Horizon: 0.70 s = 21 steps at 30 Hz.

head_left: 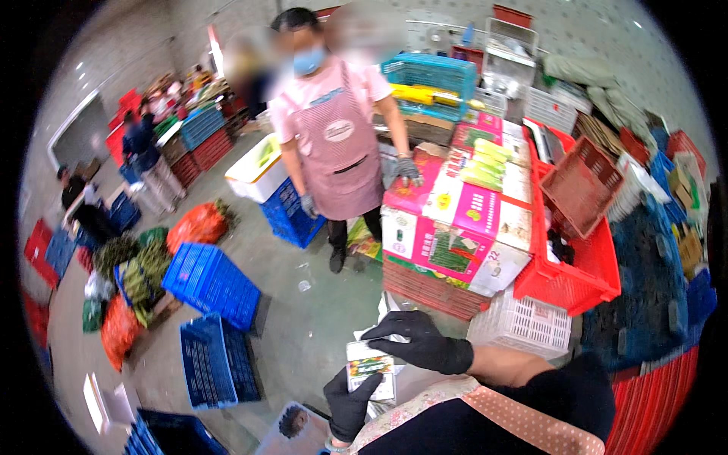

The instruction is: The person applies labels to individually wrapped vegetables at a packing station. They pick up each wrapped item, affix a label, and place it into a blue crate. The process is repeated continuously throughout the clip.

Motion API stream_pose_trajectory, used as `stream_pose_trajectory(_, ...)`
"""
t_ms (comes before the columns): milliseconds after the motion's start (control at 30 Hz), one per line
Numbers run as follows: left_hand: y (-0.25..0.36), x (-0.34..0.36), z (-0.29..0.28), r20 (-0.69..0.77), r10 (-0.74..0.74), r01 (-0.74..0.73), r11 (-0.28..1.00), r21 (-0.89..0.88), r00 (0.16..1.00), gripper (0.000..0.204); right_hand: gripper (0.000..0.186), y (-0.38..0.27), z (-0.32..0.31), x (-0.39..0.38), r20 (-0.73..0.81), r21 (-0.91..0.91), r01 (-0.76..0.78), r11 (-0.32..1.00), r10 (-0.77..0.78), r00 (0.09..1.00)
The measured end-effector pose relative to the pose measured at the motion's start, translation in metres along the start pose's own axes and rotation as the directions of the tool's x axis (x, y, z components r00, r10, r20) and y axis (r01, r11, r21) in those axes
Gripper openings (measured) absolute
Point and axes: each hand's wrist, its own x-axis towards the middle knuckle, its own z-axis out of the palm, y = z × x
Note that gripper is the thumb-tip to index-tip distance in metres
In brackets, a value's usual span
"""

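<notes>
My left hand [348, 404], in a black glove, grips a small stack of white printed sheets [370, 369] low in front of me, its thumb on the front face. A colourful picture band runs across the top sheet. My right hand [425, 343], also black-gloved, reaches over from the right. Its fingers are pressed together at the stack's upper edge; whether they pinch a single sheet cannot be made out. More pale, shiny sheets or bags [387, 305] show just behind that hand. Below my left hand is a translucent bin [292, 432] with something dark inside.
A person [334, 140] in a checked apron stands across from me, one gloved hand on printed cartons [455, 220] bearing green vegetables. Blue crates [216, 364] stand on the left, beyond them orange sacks [121, 330]. Right are a red crate [565, 280] and a white crate [523, 324].
</notes>
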Motion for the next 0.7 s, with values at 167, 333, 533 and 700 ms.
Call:
stream_pose_trajectory(167,-0.010,0.056,0.032,0.330,-0.152,0.102,0.981,0.164,0.932,0.021,0.016,0.029,-0.027,-0.049,-0.403,0.155,-0.401,0.903,0.428,0.809)
stream_pose_trajectory(333,-0.003,0.111,0.070,0.316,-0.138,0.051,0.962,0.269,0.939,0.022,0.015,0.078,-0.056,-0.026,-0.459,0.246,-0.452,0.857,0.514,0.725)
stream_pose_trajectory(533,-0.001,0.210,0.151,0.195,-0.160,0.109,0.962,0.249,0.968,0.017,0.012,0.183,-0.138,0.028,-0.554,0.247,-0.415,0.876,0.479,0.681)
stream_pose_trajectory(700,-0.030,0.302,0.231,0.419,-0.207,-0.007,0.891,0.454,0.884,0.018,0.017,0.322,-0.286,0.025,-0.791,0.426,-0.419,0.802,0.554,0.258)
